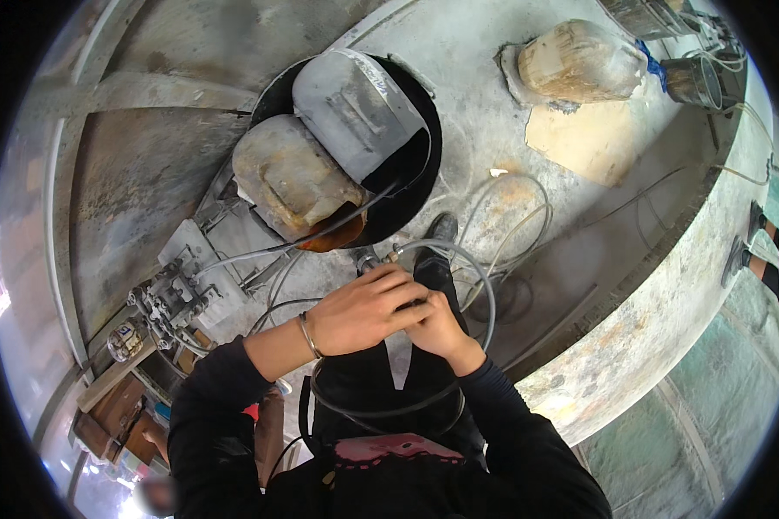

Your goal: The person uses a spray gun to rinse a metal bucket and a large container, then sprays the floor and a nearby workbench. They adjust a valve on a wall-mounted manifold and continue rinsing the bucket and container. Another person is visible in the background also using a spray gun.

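In front of my body both hands meet, fingers bent and touching. My left hand (359,316), with a metal bracelet at its wrist, is closed around a metal tool (369,263) fitted with a hose, perhaps a spray gun; its body is mostly covered. Against it, my right hand (441,329) is closed too; a dark bit shows between the fingers, but what it grips is hidden. A grey hose (486,275) arches from a small brass-coloured fitting (394,256) past my right wrist and loops below the hands.
Ahead stands a round black tub (434,130) holding a grey moulded shell (355,108) and a stained one (290,173). Pump-like machinery (169,298) is at left. Hoses (545,208) coil on the floor near my shoes. A curved pale wall (632,346) runs along the right.
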### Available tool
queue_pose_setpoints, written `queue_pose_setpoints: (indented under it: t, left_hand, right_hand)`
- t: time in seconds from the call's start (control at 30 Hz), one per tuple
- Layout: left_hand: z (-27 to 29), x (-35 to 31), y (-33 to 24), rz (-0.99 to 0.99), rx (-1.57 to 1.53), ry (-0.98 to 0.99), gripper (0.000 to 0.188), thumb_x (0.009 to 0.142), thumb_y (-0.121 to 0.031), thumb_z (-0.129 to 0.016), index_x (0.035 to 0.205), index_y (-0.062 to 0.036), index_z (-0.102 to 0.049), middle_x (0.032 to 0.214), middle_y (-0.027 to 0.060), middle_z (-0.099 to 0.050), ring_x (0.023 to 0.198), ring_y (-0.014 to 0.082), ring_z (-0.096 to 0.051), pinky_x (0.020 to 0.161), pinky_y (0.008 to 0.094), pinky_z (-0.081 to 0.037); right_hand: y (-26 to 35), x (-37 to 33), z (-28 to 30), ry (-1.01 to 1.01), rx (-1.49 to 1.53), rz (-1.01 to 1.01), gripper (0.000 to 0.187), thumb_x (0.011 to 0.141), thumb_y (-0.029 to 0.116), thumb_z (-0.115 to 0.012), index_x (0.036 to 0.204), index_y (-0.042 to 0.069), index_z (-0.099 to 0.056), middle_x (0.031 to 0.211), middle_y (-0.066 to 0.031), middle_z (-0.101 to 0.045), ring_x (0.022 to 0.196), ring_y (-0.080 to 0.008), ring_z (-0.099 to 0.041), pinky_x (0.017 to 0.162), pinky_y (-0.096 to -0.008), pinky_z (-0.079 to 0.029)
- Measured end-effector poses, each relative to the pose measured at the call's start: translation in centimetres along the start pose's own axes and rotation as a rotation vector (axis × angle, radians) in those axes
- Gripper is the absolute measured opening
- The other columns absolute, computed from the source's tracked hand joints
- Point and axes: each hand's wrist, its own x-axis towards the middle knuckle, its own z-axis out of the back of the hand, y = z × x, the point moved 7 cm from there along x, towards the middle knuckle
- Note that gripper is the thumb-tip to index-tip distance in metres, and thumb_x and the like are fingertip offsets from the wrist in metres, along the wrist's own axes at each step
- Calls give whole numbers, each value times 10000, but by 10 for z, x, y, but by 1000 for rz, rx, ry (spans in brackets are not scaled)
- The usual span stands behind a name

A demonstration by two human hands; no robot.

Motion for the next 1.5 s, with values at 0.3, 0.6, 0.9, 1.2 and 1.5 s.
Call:
queue_pose_setpoints:
  t: [0.3, 0.6, 0.9, 1.2, 1.5]
  left_hand:
    - [-14, 88, 30, 233, -331, 29, 406, 710, -27, -845, 1050, -93, -632, 1068, 81, -638, 1042, 330, -640, 948, 443, -489]
    - [-20, 111, 40, 284, -358, 5, 366, 737, -59, -847, 1043, -118, -654, 1043, 62, -645, 1035, 297, -626, 911, 433, -439]
    - [-20, 102, 42, 370, -421, 57, 359, 775, -58, -843, 1071, -141, -656, 1073, 38, -658, 1067, 275, -621, 964, 417, -405]
    - [-16, 93, 36, 305, -408, -31, 328, 747, -62, -851, 1015, -145, -681, 1000, 23, -642, 1011, 252, -607, 937, 389, -372]
    - [-15, 86, 38, 330, -436, -46, 325, 732, -73, -877, 997, -140, -702, 969, 26, -641, 973, 255, -610, 958, 398, -378]
  right_hand:
    - [-18, 18, 79, 70, 34, -80, 325, 752, 1, -834, 1056, -10, -720, 946, -169, -732, 840, -301, -743, 754, -391, -571]
    - [-38, 23, 96, 129, 78, -153, 340, 755, 1, -882, 1031, -15, -683, 961, -124, -736, 856, -231, -711, 707, -349, -534]
    - [-34, 25, 89, 88, 279, -103, 237, 773, -7, -854, 909, 1, -661, 878, -91, -707, 793, -197, -688, 730, -324, -541]
    - [-26, 24, 87, 67, 265, -134, 305, 766, 17, -846, 1045, -17, -729, 918, -181, -759, 846, -343, -767, 752, -357, -567]
    - [-21, 23, 81, 59, 215, -124, 301, 767, 16, -841, 1042, -16, -721, 887, -193, -734, 806, -291, -757, 747, -350, -562]
